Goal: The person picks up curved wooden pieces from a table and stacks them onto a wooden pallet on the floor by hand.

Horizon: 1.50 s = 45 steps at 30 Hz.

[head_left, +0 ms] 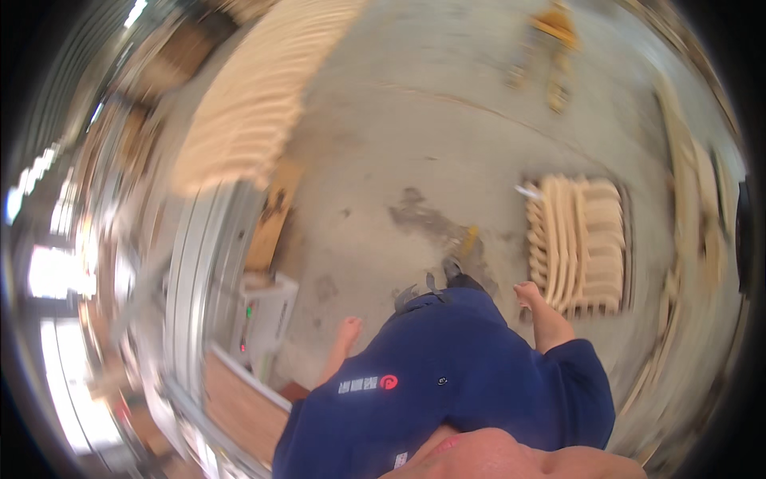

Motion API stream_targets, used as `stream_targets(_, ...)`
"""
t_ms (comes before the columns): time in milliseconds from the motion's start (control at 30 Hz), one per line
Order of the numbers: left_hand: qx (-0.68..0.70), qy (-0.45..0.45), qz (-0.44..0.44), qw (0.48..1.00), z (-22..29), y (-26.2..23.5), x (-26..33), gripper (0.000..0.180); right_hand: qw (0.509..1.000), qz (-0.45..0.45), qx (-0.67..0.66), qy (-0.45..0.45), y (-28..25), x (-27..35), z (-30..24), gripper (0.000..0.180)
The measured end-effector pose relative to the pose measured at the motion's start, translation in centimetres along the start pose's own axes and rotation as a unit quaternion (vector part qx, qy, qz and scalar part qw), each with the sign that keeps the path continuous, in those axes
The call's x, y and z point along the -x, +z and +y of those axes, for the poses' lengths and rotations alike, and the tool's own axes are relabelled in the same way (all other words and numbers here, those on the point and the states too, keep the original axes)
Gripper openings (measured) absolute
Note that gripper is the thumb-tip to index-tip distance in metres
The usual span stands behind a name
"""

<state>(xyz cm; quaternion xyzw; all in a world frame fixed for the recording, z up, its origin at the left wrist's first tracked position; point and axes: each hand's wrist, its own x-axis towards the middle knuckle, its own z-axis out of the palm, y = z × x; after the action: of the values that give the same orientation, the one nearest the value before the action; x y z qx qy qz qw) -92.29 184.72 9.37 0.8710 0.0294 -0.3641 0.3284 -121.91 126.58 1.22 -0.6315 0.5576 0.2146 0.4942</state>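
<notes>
Evidently, both hands are between pieces: neither is at work on one. The left hand hangs out to the side, nearest the white box with its small green and red lights. The right hand hangs by the near left corner of the stack. Both look loosely curled, with nothing showing in them, though the blur is heavy and I cannot tell how wide the fingers stand.

As for how far things have come, the stack is well built up, its pale, curved wooden pieces lying close together on the floor ahead and to the right. Many more lie outside it, in the long row ahead and to the left, over the far end of the metal rails. So one lot is piled and a large lot is left unpiled.

The stack's long axis runs roughly fore and aft, away from the person. In its left part the ridges run that way too, while on the right broader bands lie crosswise. The row also points away ahead, leaning right at its far end, with its pieces set across its length. Farther off, ahead and right, is a co-worker in orange-yellow.
</notes>
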Motion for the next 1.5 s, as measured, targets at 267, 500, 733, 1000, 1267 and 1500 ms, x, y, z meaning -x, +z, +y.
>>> stream_targets(267, 0.239, -0.269, 0.186, 0.914, -11.1, -2.2, 6.6, 0.022, 0.935, -0.006, 0.167, -0.313, 9.9, -18.0, -37.3, 0.042)
stream_targets(500, 0.247, -0.324, 0.130, 0.904, -12.6, 5.4, 10.3, 0.025, 0.780, -0.072, 0.342, -0.519, 26.2, -0.9, -60.9, 0.044)
stream_targets(733, 0.339, -0.342, 0.179, 0.858, -13.0, -6.9, 1.7, 0.032, 0.623, -0.048, 0.308, -0.718, 41.2, 14.7, -78.4, 0.055)
stream_targets(1000, 0.389, -0.217, 0.313, 0.839, -3.7, -24.7, -13.7, 0.037, 0.619, -0.033, 0.411, -0.669, 51.2, 17.5, -89.9, 0.066)
stream_targets(1267, 0.317, -0.078, 0.319, 0.890, 11.0, -35.5, -23.4, 0.049, 0.633, -0.164, 0.344, -0.674, 54.6, 13.8, -91.1, 0.081)
stream_targets(1500, 0.523, -0.116, 0.284, 0.796, 24.3, -45.3, -32.2, 0.064, 0.696, -0.319, 0.223, -0.604, 56.2, 12.0, -91.0, 0.079)
